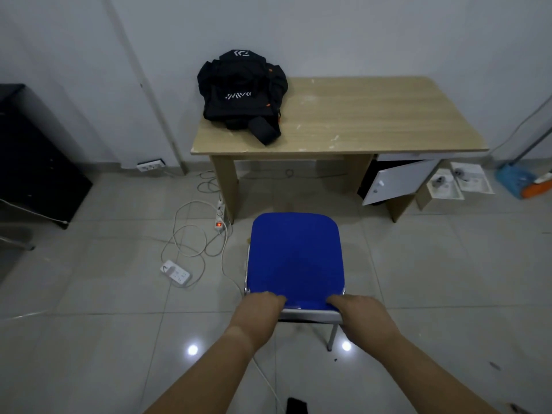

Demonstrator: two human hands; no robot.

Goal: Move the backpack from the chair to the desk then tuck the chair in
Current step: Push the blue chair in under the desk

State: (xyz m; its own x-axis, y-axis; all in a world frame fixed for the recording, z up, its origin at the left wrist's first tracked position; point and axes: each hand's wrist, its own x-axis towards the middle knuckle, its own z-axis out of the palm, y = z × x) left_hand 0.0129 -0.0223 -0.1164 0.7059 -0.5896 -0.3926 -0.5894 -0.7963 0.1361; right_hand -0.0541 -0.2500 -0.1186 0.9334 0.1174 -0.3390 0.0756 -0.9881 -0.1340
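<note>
A pale tiled floor (pixel 104 309) is seen spread beneath a grey wall, with a light wood desk (pixel 373 121) set against that wall. A white cabinet door (pixel 397 180) is seen hanging ajar and tilted under the desk's right end. At the far left, a black cabinet (pixel 33 150) is partly caught by the frame.

A chair (pixel 295 258) with a blue padded seat and metal frame is shown standing on the floor in front of the desk, apart from it and not yet tucked under. The black backpack (pixel 242 91) is seen resting on the desk's rear left corner, slumped against the wall, with one strap end laid toward the desk's front edge.

The top of the chair's backrest is gripped at both corners: the left hand (pixel 263 309) is closed over the left corner, and the right hand (pixel 358 312) is closed over the right, fingers curled forward over the blue padding. Both bare forearms are extended from the bottom of the frame.

White cables are seen looped on the floor left of the chair, joined to a power strip (pixel 220 218) lit with a red switch beside the desk leg and a second power strip (pixel 175 273) lying nearer the camera. Papers (pixel 466 180) and a blue broom head (pixel 513 180) are seen at the far right.
</note>
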